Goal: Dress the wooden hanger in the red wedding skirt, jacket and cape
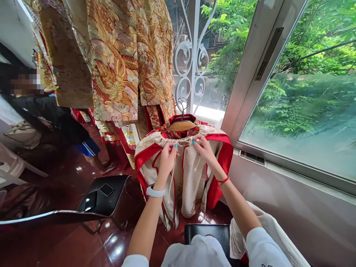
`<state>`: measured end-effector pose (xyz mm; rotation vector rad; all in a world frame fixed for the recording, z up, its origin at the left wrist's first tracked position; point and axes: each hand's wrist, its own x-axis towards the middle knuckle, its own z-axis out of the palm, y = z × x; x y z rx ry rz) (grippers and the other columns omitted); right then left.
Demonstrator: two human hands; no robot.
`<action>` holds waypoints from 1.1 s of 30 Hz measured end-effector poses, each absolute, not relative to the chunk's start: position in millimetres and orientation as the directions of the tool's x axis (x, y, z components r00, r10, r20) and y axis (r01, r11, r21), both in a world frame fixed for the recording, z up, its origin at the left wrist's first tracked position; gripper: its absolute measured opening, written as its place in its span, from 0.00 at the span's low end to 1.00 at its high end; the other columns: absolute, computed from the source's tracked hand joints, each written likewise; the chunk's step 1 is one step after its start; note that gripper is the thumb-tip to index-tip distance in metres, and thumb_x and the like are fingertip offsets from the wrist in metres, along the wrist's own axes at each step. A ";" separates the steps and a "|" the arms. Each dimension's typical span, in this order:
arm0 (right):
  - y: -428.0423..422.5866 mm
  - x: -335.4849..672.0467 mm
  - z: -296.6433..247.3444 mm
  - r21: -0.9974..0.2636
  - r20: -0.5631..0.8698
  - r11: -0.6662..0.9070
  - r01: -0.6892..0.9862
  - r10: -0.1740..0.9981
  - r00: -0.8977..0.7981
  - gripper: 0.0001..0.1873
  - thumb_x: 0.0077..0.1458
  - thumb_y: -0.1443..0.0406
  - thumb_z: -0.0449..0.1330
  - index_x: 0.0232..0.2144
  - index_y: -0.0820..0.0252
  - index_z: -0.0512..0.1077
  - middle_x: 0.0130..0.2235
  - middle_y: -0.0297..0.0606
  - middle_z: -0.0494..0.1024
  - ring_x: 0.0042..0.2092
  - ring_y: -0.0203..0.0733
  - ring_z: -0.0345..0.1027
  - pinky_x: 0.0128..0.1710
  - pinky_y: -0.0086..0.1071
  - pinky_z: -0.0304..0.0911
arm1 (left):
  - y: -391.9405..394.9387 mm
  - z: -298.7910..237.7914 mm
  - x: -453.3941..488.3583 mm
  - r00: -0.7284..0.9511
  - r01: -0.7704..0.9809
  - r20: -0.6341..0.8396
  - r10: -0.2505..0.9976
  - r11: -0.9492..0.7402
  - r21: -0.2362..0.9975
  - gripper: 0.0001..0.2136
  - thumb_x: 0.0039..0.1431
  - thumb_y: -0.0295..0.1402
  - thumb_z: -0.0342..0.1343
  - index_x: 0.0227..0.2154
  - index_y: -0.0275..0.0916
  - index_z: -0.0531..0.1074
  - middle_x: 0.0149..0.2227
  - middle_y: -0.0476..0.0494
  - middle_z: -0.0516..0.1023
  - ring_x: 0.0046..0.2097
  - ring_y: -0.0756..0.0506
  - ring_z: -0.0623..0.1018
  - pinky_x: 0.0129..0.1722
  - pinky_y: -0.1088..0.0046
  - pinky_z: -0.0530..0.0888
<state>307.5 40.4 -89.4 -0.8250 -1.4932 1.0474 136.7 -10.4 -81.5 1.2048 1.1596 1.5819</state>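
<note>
A cream garment with red edging (191,178) hangs in front of me, its gathered waistband (158,138) spread over the front of a wooden hanger (182,126). My left hand (168,158) pinches a thin cream drawstring (174,171) just below the waistband's middle. My right hand (205,149) is closed in a pinch on the drawstring's other side, close against the waistband. Loose cord ends dangle below both hands. The fingertips partly hide the cord where they grip it. Red cloth (226,148) shows behind and at both sides.
Gold embroidered garments (114,70) hang at upper left. A phone (251,157) lies on the sill beneath the sliding window (300,92). Black chairs stand at left (107,194) and before me (207,229). White cloth (267,230) drapes at right. Another person (52,111) is at far left.
</note>
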 end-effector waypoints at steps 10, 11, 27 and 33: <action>38.1 333.1 -71.8 -0.712 0.550 0.617 0.335 0.787 -0.280 0.12 0.52 0.67 0.51 0.33 0.58 0.75 0.28 0.32 0.72 0.28 0.37 0.57 0.32 0.31 0.53 | -4.0 -79.3 99.9 0.194 -0.715 -0.116 0.974 0.221 0.663 0.13 0.67 0.23 0.48 0.25 0.38 0.60 0.19 0.59 0.48 0.16 0.57 0.51 0.15 0.81 0.51; 40.9 332.5 -73.7 -0.721 0.554 0.612 0.326 0.791 -0.259 0.12 0.52 0.67 0.51 0.33 0.58 0.75 0.29 0.33 0.74 0.29 0.38 0.59 0.32 0.31 0.54 | -3.2 -79.7 98.7 0.175 -0.733 -0.127 0.976 0.216 0.645 0.13 0.68 0.23 0.47 0.25 0.38 0.60 0.19 0.59 0.48 0.16 0.57 0.51 0.15 0.81 0.51; 42.2 316.9 -83.6 -0.516 0.699 0.443 0.733 0.713 0.061 0.10 0.58 0.63 0.59 0.32 0.55 0.81 0.34 0.41 0.77 0.34 0.44 0.68 0.31 0.33 0.59 | 3.0 -72.4 106.6 0.120 -0.401 0.195 0.973 -0.132 0.906 0.16 0.55 0.27 0.59 0.47 0.38 0.77 0.30 0.52 0.69 0.20 0.58 0.54 0.18 0.81 0.55; 63.6 285.1 -70.2 -0.665 0.687 0.687 0.291 0.716 -0.121 0.13 0.59 0.58 0.60 0.29 0.58 0.80 0.28 0.37 0.74 0.32 0.41 0.67 0.32 0.33 0.61 | 8.9 -65.9 121.1 -0.012 0.069 0.418 0.908 -0.417 0.906 0.18 0.56 0.28 0.60 0.50 0.43 0.79 0.32 0.50 0.65 0.29 0.53 0.63 0.28 0.80 0.65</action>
